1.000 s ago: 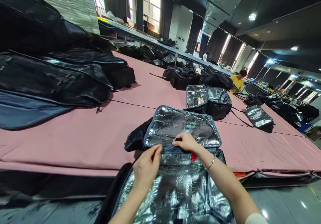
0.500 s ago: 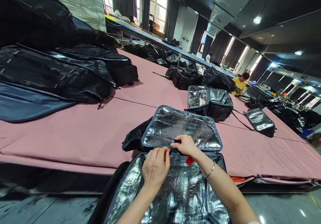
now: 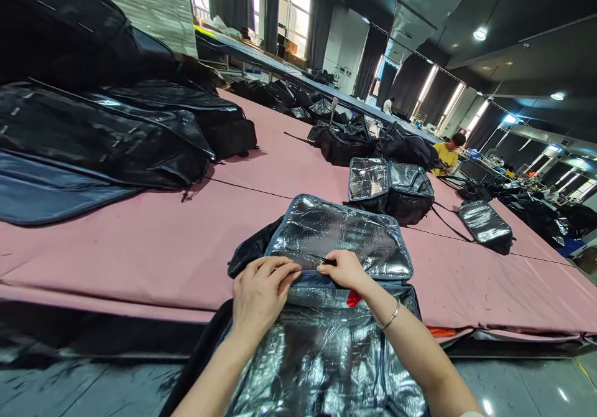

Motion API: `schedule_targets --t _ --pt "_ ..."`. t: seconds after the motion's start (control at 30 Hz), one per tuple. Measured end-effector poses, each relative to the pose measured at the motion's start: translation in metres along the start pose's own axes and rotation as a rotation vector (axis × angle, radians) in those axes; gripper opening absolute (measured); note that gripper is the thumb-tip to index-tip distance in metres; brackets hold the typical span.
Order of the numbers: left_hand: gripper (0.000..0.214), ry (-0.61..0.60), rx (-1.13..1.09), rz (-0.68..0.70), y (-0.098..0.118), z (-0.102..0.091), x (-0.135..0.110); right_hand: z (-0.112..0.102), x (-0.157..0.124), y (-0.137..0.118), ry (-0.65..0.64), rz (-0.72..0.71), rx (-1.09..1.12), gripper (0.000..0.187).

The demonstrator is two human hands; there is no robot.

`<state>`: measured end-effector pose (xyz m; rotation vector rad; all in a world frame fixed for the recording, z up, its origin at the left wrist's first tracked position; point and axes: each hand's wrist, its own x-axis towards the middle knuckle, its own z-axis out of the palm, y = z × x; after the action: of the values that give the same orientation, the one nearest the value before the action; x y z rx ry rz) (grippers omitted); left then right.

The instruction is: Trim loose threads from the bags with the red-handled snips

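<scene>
An insulated bag [image 3: 326, 342] with a silver foil lining lies open in front of me, its foil-lined lid [image 3: 345, 236] folded back on the pink table. My left hand [image 3: 263, 295] pinches the dark seam at the left part of the hinge edge, thumb and fingers closed. To its right, my right hand [image 3: 345, 269] is closed around a thin black pointed tool [image 3: 321, 257], which looks like thread snips; its tips point left over the lid. The fingers hide most of the tool. A red tag [image 3: 354, 298] shows beneath my right wrist.
The pink-covered table [image 3: 177, 249] stretches away from me. Large black bags [image 3: 102, 137] are piled at the left. Another open foil-lined bag [image 3: 392, 190] and a smaller foil-topped one [image 3: 485, 224] lie beyond. A person in yellow [image 3: 446, 155] is farther back.
My left hand has moved left along the hinge seam, away from my right hand. The right hand with the tool stays at nearly the same spot.
</scene>
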<state>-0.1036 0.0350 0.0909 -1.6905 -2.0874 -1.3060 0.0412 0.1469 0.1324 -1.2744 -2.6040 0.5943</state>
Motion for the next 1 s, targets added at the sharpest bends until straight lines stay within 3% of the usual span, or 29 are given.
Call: schedule_targets --t 0.2,0.33,0.47,1.0 --pt "0.022 -0.14 0.053 -0.103 -0.009 0.007 0.012 -0.008 -0.011 0.003 0.02 -0.163 -0.057 0.023" --pt "0.024 -0.18 0.064 -0.141 -0.009 0.007 0.014 -0.018 -0.016 0.017 0.146 -0.396 -0.243 0.027" --pt "0.025 -0.199 0.062 -0.158 -0.007 0.006 0.014 -0.024 -0.013 0.026 0.174 -0.61 -0.423 0.021" --pt "0.024 -0.179 0.053 -0.15 -0.008 0.007 0.01 -0.015 0.003 0.014 0.229 -0.739 -0.64 0.014"
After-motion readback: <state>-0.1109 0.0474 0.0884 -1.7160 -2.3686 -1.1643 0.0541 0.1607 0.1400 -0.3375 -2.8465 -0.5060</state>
